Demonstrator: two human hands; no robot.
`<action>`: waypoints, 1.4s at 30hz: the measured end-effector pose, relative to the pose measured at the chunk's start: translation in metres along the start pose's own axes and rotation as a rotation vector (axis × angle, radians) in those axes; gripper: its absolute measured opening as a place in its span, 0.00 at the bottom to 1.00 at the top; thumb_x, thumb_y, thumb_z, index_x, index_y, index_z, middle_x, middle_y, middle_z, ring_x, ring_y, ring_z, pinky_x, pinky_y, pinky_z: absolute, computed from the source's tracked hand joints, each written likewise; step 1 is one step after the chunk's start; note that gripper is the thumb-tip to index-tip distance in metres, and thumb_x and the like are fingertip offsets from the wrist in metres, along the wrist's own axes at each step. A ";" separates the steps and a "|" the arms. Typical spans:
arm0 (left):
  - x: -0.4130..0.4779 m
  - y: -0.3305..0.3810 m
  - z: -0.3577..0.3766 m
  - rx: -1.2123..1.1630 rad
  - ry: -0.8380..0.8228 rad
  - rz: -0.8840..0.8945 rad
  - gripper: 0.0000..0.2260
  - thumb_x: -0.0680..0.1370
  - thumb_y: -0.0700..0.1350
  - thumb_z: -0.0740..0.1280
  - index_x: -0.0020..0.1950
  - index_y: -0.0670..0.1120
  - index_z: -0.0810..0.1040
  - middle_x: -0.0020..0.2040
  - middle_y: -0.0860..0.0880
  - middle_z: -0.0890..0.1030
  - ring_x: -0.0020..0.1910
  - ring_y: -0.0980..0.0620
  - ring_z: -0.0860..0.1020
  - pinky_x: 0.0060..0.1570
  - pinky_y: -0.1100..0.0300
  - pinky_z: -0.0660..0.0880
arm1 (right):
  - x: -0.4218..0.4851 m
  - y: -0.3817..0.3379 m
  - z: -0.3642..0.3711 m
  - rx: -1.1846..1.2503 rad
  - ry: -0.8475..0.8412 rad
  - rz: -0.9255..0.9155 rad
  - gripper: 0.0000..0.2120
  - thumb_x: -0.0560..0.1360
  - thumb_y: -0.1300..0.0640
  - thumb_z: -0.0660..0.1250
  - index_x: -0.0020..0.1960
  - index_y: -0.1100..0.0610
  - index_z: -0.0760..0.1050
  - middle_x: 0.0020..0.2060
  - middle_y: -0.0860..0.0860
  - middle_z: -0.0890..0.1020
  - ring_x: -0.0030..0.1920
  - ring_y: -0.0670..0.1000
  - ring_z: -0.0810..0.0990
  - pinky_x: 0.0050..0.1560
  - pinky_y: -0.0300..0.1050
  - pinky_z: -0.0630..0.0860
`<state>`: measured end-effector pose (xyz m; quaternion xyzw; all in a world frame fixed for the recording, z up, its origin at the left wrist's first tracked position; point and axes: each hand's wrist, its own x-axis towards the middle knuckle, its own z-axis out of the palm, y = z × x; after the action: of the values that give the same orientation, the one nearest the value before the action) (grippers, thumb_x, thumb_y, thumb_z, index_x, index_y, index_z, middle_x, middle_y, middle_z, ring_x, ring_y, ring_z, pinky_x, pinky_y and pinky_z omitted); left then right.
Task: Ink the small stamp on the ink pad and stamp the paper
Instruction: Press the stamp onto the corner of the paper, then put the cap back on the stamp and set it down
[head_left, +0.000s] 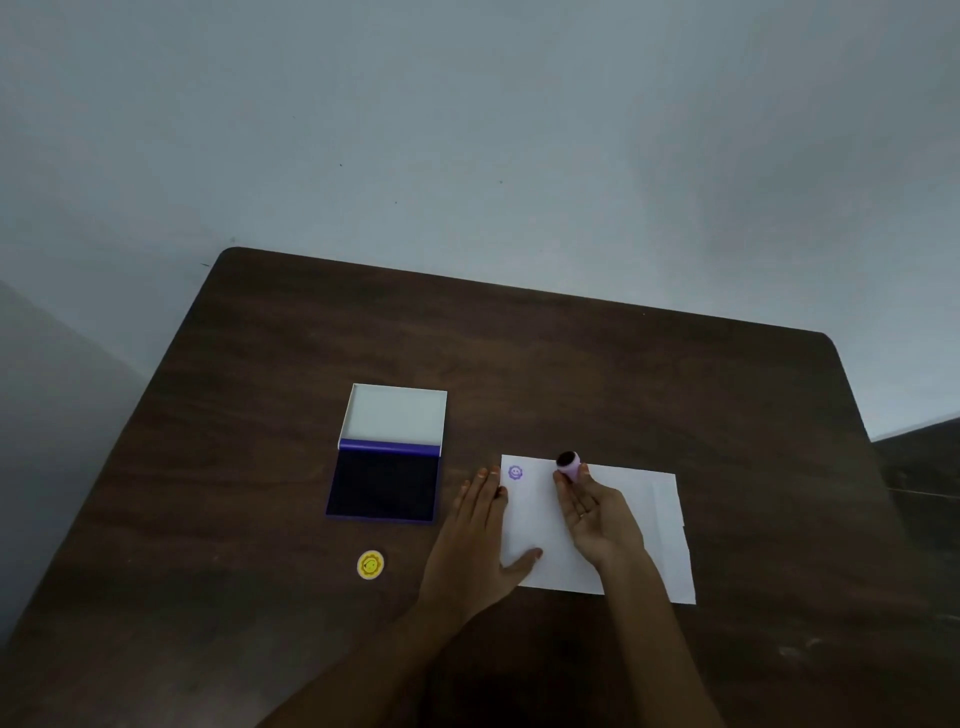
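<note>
Holding the small stamp (570, 466) in our right hand (597, 512), pinched at the fingertips, palm turned up, dark inked face tilted up and away from us. It sits above the far edge of the paper (597, 530), right of centre-left. One purple print (515, 472) already sits in the paper's far-left corner, just left of the stamp.

Key relation: the stamp's axis points away and up, not down at the sheet. We'd judge the next move needs a wrist roll to bring the face flat to the paper, or a swing left to re-ink. The face looks dark; whether it is wet enough we can't tell.

Left hand (480, 530) lies flat and empty, fingers spread, pinning the paper's left edge, thumb on the sheet. It sits between the stamp and the ink pad (384, 486), so a trip to the pad crosses over it.

Pad is open, lid (396, 415) folded back, well left of the paper on the bench (571, 364). A yellow disc (370, 565), possibly the stamp's cap, lies near us below the pad.

Plenty of blank paper right of and nearer than the print; bench around it is clear for motion.
</note>
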<state>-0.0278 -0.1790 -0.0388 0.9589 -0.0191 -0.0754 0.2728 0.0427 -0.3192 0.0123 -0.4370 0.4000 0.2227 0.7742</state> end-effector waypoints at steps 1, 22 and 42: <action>0.000 0.000 0.000 0.004 0.005 0.002 0.40 0.70 0.69 0.58 0.73 0.46 0.53 0.76 0.47 0.52 0.74 0.50 0.50 0.68 0.60 0.38 | 0.001 0.001 0.000 0.028 -0.003 0.000 0.10 0.75 0.58 0.63 0.38 0.62 0.77 0.39 0.55 0.84 0.44 0.52 0.80 0.60 0.51 0.71; -0.003 -0.001 -0.004 -0.069 0.093 0.039 0.40 0.69 0.67 0.61 0.73 0.48 0.52 0.76 0.48 0.52 0.72 0.56 0.47 0.67 0.61 0.40 | -0.027 0.002 -0.006 0.282 -0.074 -0.026 0.08 0.75 0.61 0.62 0.44 0.63 0.77 0.31 0.56 0.86 0.33 0.51 0.85 0.34 0.42 0.81; -0.092 -0.086 -0.080 -0.119 0.111 -0.065 0.24 0.74 0.51 0.65 0.69 0.52 0.62 0.69 0.51 0.65 0.67 0.55 0.62 0.64 0.61 0.57 | -0.112 0.081 0.053 0.366 -0.318 0.057 0.08 0.74 0.67 0.60 0.51 0.65 0.74 0.36 0.60 0.86 0.40 0.54 0.84 0.33 0.43 0.82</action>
<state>-0.1066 -0.0574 -0.0042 0.9439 0.0318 -0.0317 0.3272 -0.0562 -0.2308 0.0789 -0.2373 0.3190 0.2342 0.8872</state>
